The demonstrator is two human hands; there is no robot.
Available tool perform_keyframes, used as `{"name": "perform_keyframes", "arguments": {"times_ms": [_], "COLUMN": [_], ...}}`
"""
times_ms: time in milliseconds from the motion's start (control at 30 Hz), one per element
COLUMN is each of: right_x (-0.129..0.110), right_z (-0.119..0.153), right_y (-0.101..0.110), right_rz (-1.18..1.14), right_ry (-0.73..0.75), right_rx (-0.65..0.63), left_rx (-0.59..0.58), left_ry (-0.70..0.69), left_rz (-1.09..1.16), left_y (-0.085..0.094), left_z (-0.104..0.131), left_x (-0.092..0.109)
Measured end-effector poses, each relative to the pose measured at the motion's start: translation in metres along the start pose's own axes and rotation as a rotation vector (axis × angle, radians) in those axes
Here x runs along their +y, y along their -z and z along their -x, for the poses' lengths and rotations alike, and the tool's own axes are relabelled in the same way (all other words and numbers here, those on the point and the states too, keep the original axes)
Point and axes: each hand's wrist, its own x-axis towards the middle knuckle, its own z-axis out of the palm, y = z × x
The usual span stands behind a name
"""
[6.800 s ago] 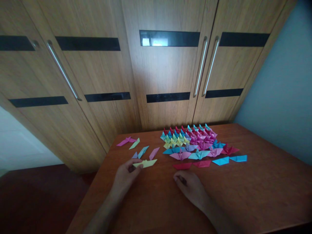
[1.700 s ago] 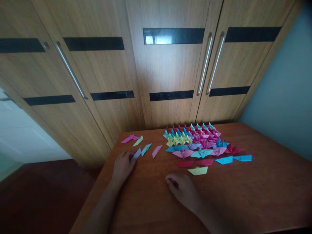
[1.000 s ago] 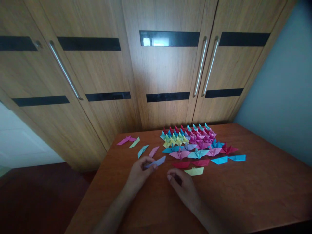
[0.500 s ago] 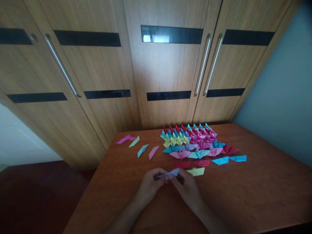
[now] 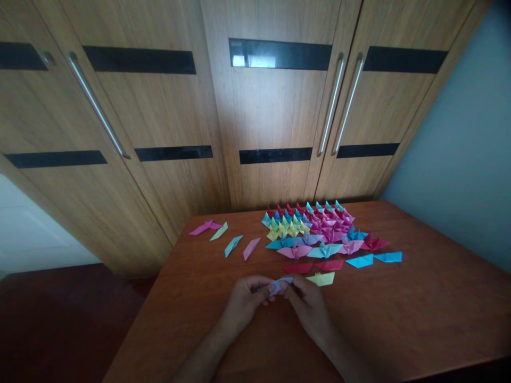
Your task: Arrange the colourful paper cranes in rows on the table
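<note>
A small folded lavender paper [image 5: 281, 285] is held between both hands above the near middle of the brown table [image 5: 191, 319]. My left hand [image 5: 245, 300] pinches its left side between thumb and fingers. On its right side, my right hand [image 5: 306, 300] grips it the same way. Just beyond my right hand lies a pale yellow folded paper [image 5: 322, 279]. Two red folded strips, one of them at the right [image 5: 329, 265], rest behind the hands.
Rows of coloured paper cranes [image 5: 307, 226] stand at the table's back. Blue folded pieces [image 5: 360, 261] lie to their right. Pink [image 5: 251, 249], teal [image 5: 233, 246], light green [image 5: 219, 231] and magenta [image 5: 205, 227] pieces lie to the left. Wooden cupboard doors [image 5: 271, 111] rise behind.
The lavender paper has turned a little in my fingers and shows a broader face. Both thumbs have shifted slightly apart on it. The whole view has moved very slightly.
</note>
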Motion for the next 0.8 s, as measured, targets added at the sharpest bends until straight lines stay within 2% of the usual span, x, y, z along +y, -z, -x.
{"name": "perform_keyframes", "arguments": {"times_ms": [133, 233, 367, 800], "right_x": [0.003, 0.005, 0.006, 0.013], "right_z": [-0.003, -0.004, -0.004, -0.007], "right_y": [0.001, 0.002, 0.002, 0.002], "right_rz": [0.073, 0.116, 0.116, 0.061], "right_ry": [-0.006, 0.011, 0.022, -0.068], "right_rx": [0.050, 0.094, 0.106, 0.151], "left_rx": [-0.020, 0.026, 0.101, 0.116], "left_ry": [-0.003, 0.027, 0.054, 0.010], "left_rz": [0.007, 0.026, 0.009, -0.058], "left_y": [0.000, 0.001, 0.002, 0.002], "left_z": [-0.002, -0.003, -0.004, -0.001], "left_x": [-0.002, -0.004, -0.007, -0.006]}}
